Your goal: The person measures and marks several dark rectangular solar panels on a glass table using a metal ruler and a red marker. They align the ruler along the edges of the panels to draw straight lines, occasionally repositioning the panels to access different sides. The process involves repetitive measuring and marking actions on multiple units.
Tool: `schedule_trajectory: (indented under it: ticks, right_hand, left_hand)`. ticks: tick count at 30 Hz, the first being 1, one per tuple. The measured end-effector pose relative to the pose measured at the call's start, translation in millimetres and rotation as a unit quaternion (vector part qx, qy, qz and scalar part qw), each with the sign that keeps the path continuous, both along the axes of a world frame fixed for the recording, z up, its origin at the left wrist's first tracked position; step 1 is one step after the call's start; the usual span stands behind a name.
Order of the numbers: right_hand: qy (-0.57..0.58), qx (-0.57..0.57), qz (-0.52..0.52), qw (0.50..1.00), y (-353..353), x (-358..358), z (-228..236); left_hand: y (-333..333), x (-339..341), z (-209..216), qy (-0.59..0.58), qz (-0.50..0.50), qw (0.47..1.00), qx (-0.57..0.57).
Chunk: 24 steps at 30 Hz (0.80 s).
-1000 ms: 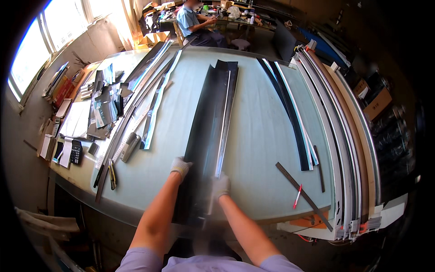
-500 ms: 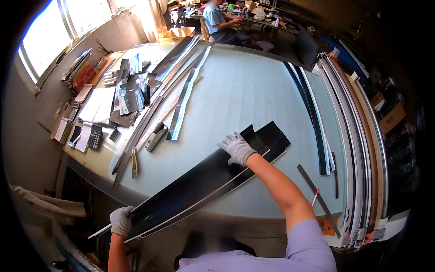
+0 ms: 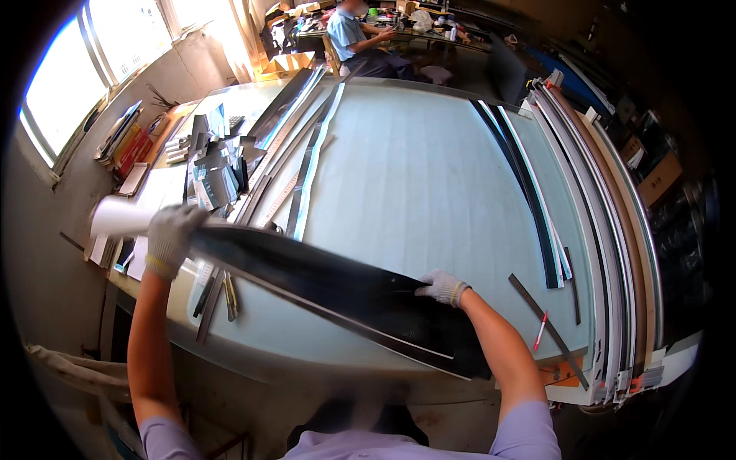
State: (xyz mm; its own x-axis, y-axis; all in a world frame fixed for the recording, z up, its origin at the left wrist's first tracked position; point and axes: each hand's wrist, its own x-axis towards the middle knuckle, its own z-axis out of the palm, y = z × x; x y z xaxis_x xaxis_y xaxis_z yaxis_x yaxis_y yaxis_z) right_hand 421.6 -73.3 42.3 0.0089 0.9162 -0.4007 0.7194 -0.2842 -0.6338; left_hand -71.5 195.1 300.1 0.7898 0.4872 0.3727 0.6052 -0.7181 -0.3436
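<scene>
- A long, dark sheet (image 3: 330, 284) stretched slantwise over the near edge of the bench (image 3: 399, 176), its left end higher, its body bowed and partly blurred.
- The person's left hand (image 3: 175, 234), gloved, was closed around the raised end; a white, roll-shaped piece (image 3: 119, 218) jutted out past it, and whether the two were joined could not be told.
- The right hand (image 3: 445, 288), also gloved, pinched the upper edge near the sheet's other end.
- The handling looked to be midway: the sheet was held in both hands, not laid flat or set down. How much remained could not be judged.
- Narrow strips lay already separate on either side, a pale-and-dark group (image 3: 303, 180) to the left and black ones (image 3: 537, 218) to the right.
- Near the right hand rested a dark ruler (image 3: 563, 353) and a red pen (image 3: 541, 331); below the left lay a yellow cutter (image 3: 231, 297).
- Long profiles (image 3: 606, 230) lined the bench's right side.
- Beyond the far edge, a co-worker in a blue shirt (image 3: 345, 34) sat.
</scene>
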Motion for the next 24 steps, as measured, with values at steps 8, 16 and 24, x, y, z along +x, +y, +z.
schedule_trajectory:
  ticks: [8, 16, 24]
  right_hand:
    - [0.135, 0.169, -0.367, 0.905, -118.9, 52.9, -97.0]
    - [0.159, 0.185, -0.486, 0.839, -78.8, -3.4, -77.3]
    - [0.153, 0.103, -0.483, 0.856, -58.5, -13.2, -61.6]
  left_hand:
    - [-50.4, 266.2, -52.1, -0.271, -0.083, 0.957, -0.067]
    - [-235.8, 187.2, -266.5, -0.227, 0.054, 0.822, -0.52]
    - [-281.2, 150.8, -268.4, -0.29, 0.152, 0.749, -0.577]
